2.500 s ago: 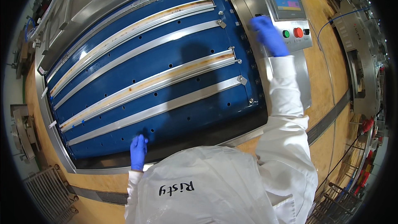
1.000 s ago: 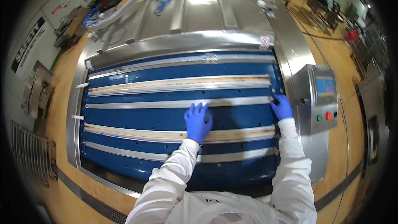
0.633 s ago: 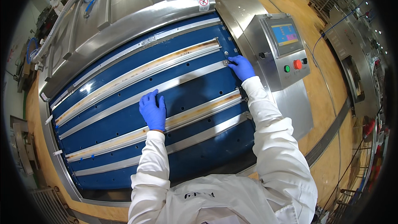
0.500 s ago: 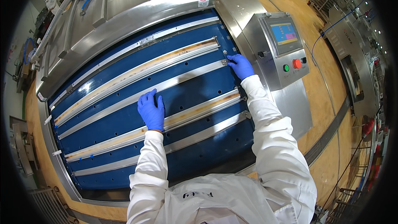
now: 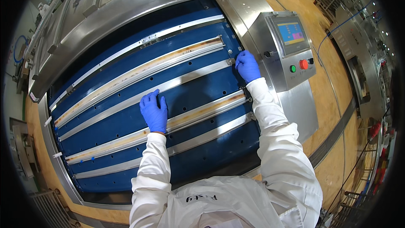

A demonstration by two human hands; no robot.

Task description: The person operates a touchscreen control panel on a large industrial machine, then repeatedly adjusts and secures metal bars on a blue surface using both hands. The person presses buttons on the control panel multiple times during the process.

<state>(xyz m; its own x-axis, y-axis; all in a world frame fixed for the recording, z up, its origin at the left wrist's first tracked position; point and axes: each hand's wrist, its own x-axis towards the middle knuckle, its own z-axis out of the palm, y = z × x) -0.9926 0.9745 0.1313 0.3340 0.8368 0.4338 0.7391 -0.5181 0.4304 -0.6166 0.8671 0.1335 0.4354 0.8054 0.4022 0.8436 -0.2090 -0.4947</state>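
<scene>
Both my hands wear blue gloves, over a large steel machine with a blue belt (image 5: 181, 162). My left hand (image 5: 153, 112) lies low over the middle of the belt, fingers loosely stretched and holding nothing. Its fingertips are by a long flat metal strip (image 5: 177, 82), and its wrist is near a metal bar with a brown-stained top (image 5: 198, 114). My right hand (image 5: 247, 66) is at the belt's right edge, just beyond the end of the flat strip. Its fingers are curled together; what they hold, if anything, is hidden.
A raised steel lid (image 5: 126, 14) spans the far side. On the right stands a control box (image 5: 279, 71) with a screen (image 5: 290, 33), a green button (image 5: 292, 69) and a red button (image 5: 303, 64). A second stained bar (image 5: 139, 74) crosses the belt farther back.
The steel lid has risen, showing more of the dark gap behind the belt. My right hand has shifted slightly right, off the strip's end, its fingers more curled. My left hand stays put.
</scene>
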